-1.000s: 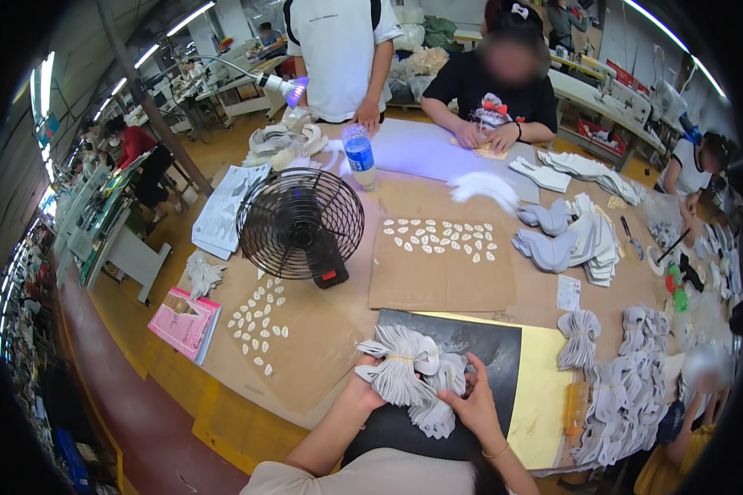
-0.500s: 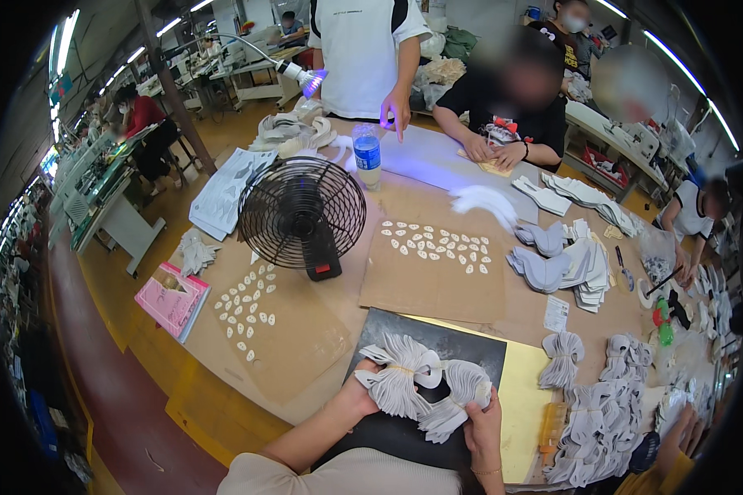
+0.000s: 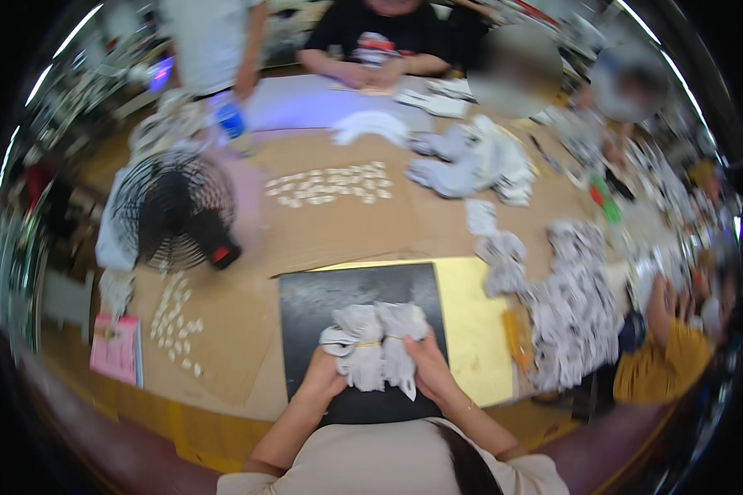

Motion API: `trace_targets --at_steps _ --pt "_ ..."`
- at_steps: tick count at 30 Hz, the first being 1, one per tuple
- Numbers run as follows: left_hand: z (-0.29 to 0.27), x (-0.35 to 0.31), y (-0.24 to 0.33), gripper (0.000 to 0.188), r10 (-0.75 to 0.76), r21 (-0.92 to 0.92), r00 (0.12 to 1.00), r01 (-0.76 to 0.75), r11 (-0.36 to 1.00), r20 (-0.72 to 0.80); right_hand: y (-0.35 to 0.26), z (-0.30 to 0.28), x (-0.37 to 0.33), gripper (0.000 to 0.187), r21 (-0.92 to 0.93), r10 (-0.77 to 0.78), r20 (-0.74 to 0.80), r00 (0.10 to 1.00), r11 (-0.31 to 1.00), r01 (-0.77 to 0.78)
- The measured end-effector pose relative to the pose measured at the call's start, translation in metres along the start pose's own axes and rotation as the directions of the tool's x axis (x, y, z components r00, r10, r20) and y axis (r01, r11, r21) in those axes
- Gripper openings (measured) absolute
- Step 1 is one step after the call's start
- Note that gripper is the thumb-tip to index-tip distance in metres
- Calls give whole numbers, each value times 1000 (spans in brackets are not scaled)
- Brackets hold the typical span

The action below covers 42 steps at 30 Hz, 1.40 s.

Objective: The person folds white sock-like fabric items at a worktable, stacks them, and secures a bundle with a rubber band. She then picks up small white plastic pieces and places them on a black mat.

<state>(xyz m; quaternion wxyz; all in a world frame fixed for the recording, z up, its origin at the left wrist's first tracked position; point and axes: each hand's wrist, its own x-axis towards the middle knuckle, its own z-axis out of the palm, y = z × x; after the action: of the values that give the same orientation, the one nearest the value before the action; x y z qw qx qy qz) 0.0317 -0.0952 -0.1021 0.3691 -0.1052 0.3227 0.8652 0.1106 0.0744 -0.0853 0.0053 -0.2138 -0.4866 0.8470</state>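
My left hand point(image 3: 325, 373) is wrapped round the outer side of a bundle of grey-white cut fabric pieces point(image 3: 358, 346). A second such bundle point(image 3: 399, 330) is gripped by my right hand point(image 3: 431, 365). The two bundles are pressed side by side, and a thin yellowish band crosses the left one. Both are held over a black board point(image 3: 309, 301) in front of my body. The fingers under the bundles are hidden, and the picture is blurred by motion.
A black fan point(image 3: 173, 210) stands left, near a bottle point(image 3: 233, 124). Small white pieces point(image 3: 330, 186) lie in rows on cardboard. Beyond a yellow sheet point(image 3: 475, 330), more bundles point(image 3: 574, 322) are piled beside an orange plastic object point(image 3: 518, 340). People stand or sit across and at right.
My view has swung to the right. The two bundles, spread at an angle before, are now upright and close together between my hands.
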Motion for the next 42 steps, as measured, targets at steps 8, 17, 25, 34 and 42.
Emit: trace_targets --at_steps 8,17,25,34,42 --pt "-8 3 19 28 482 878 860 -355 322 171 -41 -4 -6 64 -708 -138 257 957 647 283" --pt "-20 -46 71 67 137 776 986 -163 609 100 -44 -8 0 73 -748 60 226 972 650 134" --pt "-175 -96 288 28 805 816 453 574 65 -382 -39 -8 -2 68 -720 -3 180 984 681 134" --pt "-247 -78 397 80 981 465 -194 868 176 -8 -39 -8 -1 69 -712 -19 123 992 695 101" --pt "-322 -77 402 74 925 482 28 859 172 -379 -37 -7 -1 70 -714 -2 129 992 694 94"
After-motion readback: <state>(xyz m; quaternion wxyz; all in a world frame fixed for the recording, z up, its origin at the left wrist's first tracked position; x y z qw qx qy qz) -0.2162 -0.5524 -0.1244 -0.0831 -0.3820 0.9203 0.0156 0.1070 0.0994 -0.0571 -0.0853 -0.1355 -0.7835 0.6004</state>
